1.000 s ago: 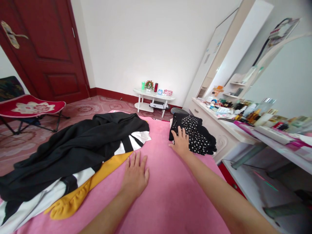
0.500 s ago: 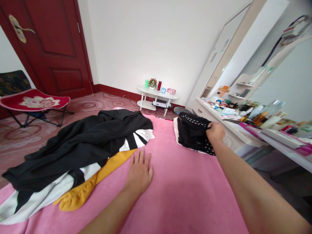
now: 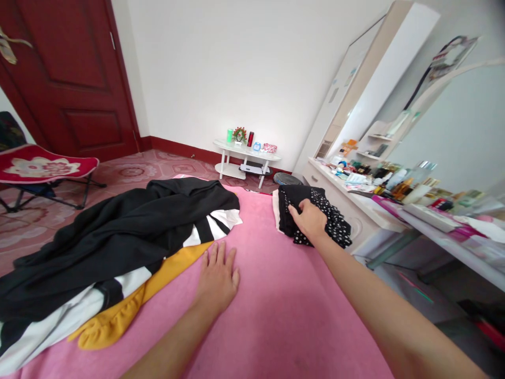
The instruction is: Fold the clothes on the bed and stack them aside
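Observation:
My left hand [image 3: 218,276] lies flat on the pink bed cover [image 3: 256,310], fingers spread, nothing in it. Just beyond its fingertips are the edges of a mustard-yellow garment [image 3: 169,268] and a white garment with black stripes [image 3: 215,226]. A large black garment [image 3: 130,226] lies loosely on top of them, to the left. At the far right edge of the bed, my right hand [image 3: 311,221] rests on a folded black polka-dot garment [image 3: 335,221], its fingers curled in on the cloth. A pale cloth edge [image 3: 276,210] shows beneath that garment.
A dressing table [image 3: 339,195] crowded with bottles stands along the right, with a mirror above it. A low white table [image 3: 244,150] stands by the wall. A red folding chair [image 3: 47,166] is at left, near the red door [image 3: 71,79].
My right hand has moved left from the polka-dot garment's right edge onto its middle, and more dotted cloth now shows on the right. My left hand stays flat. The view has shifted slightly.

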Demonstrator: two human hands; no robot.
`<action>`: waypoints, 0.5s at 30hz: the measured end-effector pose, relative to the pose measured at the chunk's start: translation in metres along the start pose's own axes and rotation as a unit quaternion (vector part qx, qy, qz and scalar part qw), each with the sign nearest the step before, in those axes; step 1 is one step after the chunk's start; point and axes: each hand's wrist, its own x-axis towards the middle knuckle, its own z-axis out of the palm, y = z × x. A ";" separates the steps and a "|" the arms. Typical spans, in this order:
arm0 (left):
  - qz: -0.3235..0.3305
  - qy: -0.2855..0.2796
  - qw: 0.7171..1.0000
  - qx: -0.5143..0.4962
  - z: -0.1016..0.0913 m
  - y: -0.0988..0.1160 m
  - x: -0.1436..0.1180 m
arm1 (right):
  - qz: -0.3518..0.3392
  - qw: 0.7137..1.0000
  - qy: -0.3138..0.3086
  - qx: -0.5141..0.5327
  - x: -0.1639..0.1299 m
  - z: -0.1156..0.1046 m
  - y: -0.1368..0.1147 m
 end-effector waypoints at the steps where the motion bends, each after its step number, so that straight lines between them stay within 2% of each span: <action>1: 0.001 0.000 1.000 0.002 0.000 0.000 0.000 | 0.017 1.000 0.005 0.002 0.010 -0.001 0.001; 4: 0.001 -0.001 1.000 0.004 -0.001 0.000 0.000 | 0.050 0.998 -0.034 -0.022 0.036 0.005 -0.001; 6: 0.001 0.000 1.000 0.003 -0.001 0.000 0.001 | 0.063 0.994 -0.073 -0.052 0.047 0.017 -0.005; 8: -0.001 0.002 1.000 0.003 -0.001 -0.001 0.001 | 0.077 0.991 -0.087 -0.064 0.053 0.028 -0.007; 12: -0.005 0.001 1.000 0.001 0.001 -0.002 0.002 | 0.129 0.987 -0.082 -0.045 0.064 0.033 0.002; 15: -0.008 -0.006 1.000 -0.004 0.003 -0.003 0.003 | 0.188 0.981 -0.023 -0.035 0.075 0.028 0.013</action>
